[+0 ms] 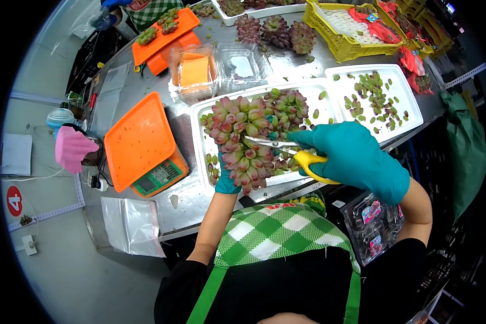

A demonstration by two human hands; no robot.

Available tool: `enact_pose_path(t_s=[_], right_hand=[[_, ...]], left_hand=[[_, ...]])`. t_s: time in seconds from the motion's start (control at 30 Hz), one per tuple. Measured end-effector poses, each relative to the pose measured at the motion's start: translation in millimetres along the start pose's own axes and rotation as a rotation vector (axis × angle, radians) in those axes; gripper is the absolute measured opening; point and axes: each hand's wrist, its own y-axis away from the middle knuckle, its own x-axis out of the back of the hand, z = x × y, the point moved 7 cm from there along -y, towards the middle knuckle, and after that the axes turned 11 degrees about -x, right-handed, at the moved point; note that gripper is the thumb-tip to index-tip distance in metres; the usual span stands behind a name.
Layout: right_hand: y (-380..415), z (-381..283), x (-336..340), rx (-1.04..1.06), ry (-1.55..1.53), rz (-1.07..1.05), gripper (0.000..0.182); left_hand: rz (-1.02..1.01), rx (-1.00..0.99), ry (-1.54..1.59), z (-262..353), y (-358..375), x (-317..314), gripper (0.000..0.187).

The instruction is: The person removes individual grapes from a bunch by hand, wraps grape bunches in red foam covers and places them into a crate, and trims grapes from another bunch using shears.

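Observation:
A large bunch of red-green grapes (242,137) is held up over a white tray (200,148). My left hand (228,181), in a teal glove, grips it from behind, and most of its fingers are hidden by the fruit. In my right hand (356,159), also gloved in teal, is a pair of scissors (314,163) with yellow handles. The blades point left and reach the right side of the bunch; their tips are among the grapes. Behind, a second bunch (291,108) lies in the tray with loose grapes around it.
Left of the tray stands an orange scale (140,143). Clear plastic boxes (243,65) sit beyond. A second white tray (410,100) holds loose grapes. More bunches (275,32) and a yellow crate (343,48) are at the back. A co-worker's blue-gloved hand (105,19) shows far left.

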Motion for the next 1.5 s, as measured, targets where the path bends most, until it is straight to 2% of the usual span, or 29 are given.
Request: enact_pose_path(t_s=[0.07, 0.1, 0.2, 0.3, 0.4, 0.53, 0.57, 0.67, 0.7, 0.8, 0.87, 0.93, 0.97, 1.07, 1.1, 1.2, 1.33, 1.37, 1.47, 1.5], right_hand=[[-7.8, 11.4, -6.9, -0.045, -0.334, 0.048, 0.037], [-11.1, 16.7, -13.3, -0.16, -0.415, -0.031, 0.045], [-19.5, 39.3, -54.3, -0.112, -0.974, 0.163, 0.053], [-25.3, 46.6, -95.5, -0.186, -1.299, 0.113, 0.059], [-25.7, 45.5, -108.9, -0.211, -1.252, 0.193, 0.061], [-25.9, 50.9, -119.1, -0.415, -1.585, 0.156, 0.058], [-29.7, 54.8, -123.4, -0.456, -1.6, 0.161, 0.052], [-42.2, 78.0, -156.4, -0.393, -1.825, 0.165, 0.043], [-46.2, 79.8, -161.2, -0.27, -1.952, 0.076, 0.032], [-48.3, 67.3, -164.7, -0.397, -2.176, -0.052, 0.029], [-50.5, 57.6, -159.9, -0.36, -2.289, -0.073, 0.03], [-44.6, 46.0, -148.0, -0.394, -2.4, -0.067, 0.03], [-49.2, 50.0, -157.5, -0.34, -2.417, -0.081, 0.029], [-59.0, 55.9, -164.9, -0.192, -2.328, -0.13, 0.028], [-62.8, 55.9, -165.1, -0.068, -2.351, -0.254, 0.028], [-60.4, 52.3, -140.5, -0.376, -2.018, -0.077, 0.032], [-57.3, 38.4, -111.2, -0.327, -1.728, -0.093, 0.04], [-57.2, 41.8, -108.9, -0.348, -1.555, 0.054, 0.045], [-50.9, 38.9, -102.9, -0.145, -1.448, 0.316, 0.05], [-47.0, 35.0, -104.7, -0.152, -1.329, 0.335, 0.055]], left_hand=[[-0.014, -0.018, -0.026, 2.5, 0.5, -6.2, 0.051], [-0.025, -0.042, -0.059, 4.0, 2.6, -11.9, 0.052], [-0.046, -0.025, -0.043, 5.6, 5.5, -33.9, 0.054], [-0.035, -0.011, -0.085, 3.6, 13.7, -20.2, 0.056], [-0.015, 0.034, -0.164, 2.4, 19.0, -19.4, 0.063], [0.044, -0.024, -0.357, 8.0, 17.2, -27.5, 0.061], [0.115, 0.013, -0.423, 10.9, 18.0, -26.3, 0.058], [0.15, -0.109, -0.708, 18.3, 4.6, -29.2, 0.06], [0.172, -0.116, -0.816, 22.1, 3.7, -31.8, 0.061], [0.118, -0.179, -0.818, 29.4, 5.9, -64.5, 0.059], [-0.041, -0.164, -0.678, 31.6, 1.3, -85.0, 0.05], [-0.076, -0.171, -0.609, 38.1, 4.9, -93.6, 0.052], [-0.035, -0.154, -0.659, 40.0, 4.2, -89.8, 0.056], [0.037, 0.021, -0.347, 31.2, 1.5, -48.1, 0.059], [0.02, 0.044, -0.203, 25.3, 0.0, -32.1, 0.06], [-0.107, -0.147, -0.314, 21.3, -2.8, -40.2, 0.06], [-0.003, -0.144, -0.277, 16.7, -0.6, -14.2, 0.061], [-0.002, -0.116, -0.191, 17.3, 0.7, -15.4, 0.065], [-0.04, -0.084, -0.122, 20.0, 3.4, -31.3, 0.068], [-0.014, -0.14, -0.195, 21.8, 3.4, -37.2, 0.067]])
